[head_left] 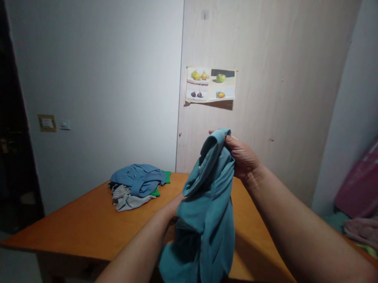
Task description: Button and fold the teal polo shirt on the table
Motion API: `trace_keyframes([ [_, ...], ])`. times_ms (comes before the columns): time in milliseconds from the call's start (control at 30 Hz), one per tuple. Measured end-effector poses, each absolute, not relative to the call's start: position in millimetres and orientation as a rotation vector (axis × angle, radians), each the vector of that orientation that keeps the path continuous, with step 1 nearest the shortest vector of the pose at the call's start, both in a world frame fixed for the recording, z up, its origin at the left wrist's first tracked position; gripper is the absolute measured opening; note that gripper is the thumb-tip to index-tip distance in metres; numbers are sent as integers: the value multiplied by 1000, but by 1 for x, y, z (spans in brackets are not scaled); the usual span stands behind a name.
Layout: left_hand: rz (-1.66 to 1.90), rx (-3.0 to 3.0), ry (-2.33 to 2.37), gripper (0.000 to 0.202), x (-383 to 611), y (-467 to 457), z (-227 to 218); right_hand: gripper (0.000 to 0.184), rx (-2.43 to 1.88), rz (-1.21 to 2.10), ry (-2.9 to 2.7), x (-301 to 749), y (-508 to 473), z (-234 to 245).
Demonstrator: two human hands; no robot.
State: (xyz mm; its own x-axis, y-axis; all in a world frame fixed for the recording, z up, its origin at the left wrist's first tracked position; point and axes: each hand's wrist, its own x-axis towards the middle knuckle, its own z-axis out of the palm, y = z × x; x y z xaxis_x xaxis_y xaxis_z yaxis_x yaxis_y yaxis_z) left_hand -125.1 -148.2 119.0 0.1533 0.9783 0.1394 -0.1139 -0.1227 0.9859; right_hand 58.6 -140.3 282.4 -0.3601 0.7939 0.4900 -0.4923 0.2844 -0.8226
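Observation:
A teal garment hangs in front of me above the near part of the table, bunched in loose folds. Its thick folded band, a collar or a waistband, is at the top. My right hand is closed on that upper edge, thumb toward me. On the other side, my left hand reaches in behind or into the cloth at mid-height. Most of it is covered by the fabric, so its fingers do not show.
On the orange-brown table, a pile of clothes in blue, green, striped and grey lies at the far left. A wall stands close behind, bearing a fruit picture. Pinkish cloth lies at the right.

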Motion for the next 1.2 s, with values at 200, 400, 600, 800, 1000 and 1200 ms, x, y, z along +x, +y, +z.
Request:
trace_keyframes([
  [200,1311,1365,880,19,-139,-135,129,24,-370,1329,-1342,89,-129,290],
  [400,1597,1267,916,24,-180,-123,160,27,-579,1156,-1320,123,-99,270],
  [600,1552,1561,1180,31,-206,-137,210,23,-1032,857,-1452,156,-59,233],
  [800,1191,2122,1561,24,-219,-142,230,22,-1452,596,-1631,175,-37,193],
  [1000,1143,1924,1671,34,-223,-134,209,17,-1656,696,-1702,164,-38,146],
  [1200,1105,1906,1770,34,-231,-129,193,32,-1750,778,-1935,143,-53,107],
])
